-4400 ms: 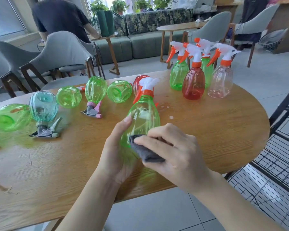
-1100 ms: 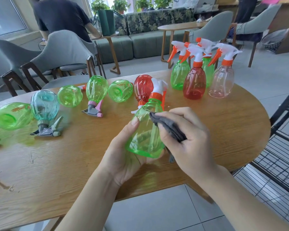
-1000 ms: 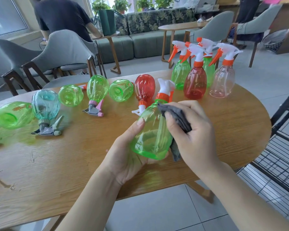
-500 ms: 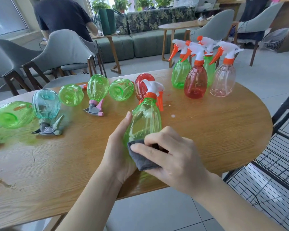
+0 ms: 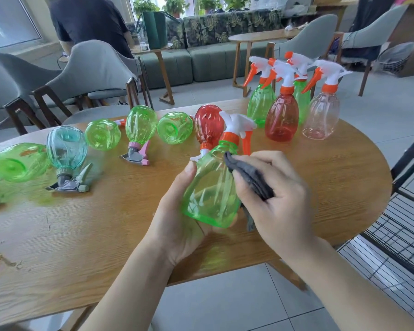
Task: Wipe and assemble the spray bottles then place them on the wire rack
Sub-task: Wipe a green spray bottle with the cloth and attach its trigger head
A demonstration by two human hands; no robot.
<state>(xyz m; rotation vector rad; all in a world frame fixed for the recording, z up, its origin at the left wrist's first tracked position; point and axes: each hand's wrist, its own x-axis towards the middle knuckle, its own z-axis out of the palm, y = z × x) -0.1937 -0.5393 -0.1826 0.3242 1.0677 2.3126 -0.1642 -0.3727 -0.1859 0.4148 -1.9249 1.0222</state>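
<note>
Two hands, green bottle [image 5: 210, 189], grey cloth [image 5: 251, 177]

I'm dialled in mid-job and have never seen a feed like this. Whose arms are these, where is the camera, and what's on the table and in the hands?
There is no machine here: these are a person's two bare arms, filmed by one wide-angle camera worn on their head, looking forward and down. The left hand grips a green spray bottle with a white and orange trigger top, lifted off the wooden table. The right hand pinches a grey cloth against the bottle's side. Along the table's far left lie more bottles on their sides, mostly green, one teal. Four assembled bottles stand upright at the far right. The black wire rack is beside the table, right.
</note>
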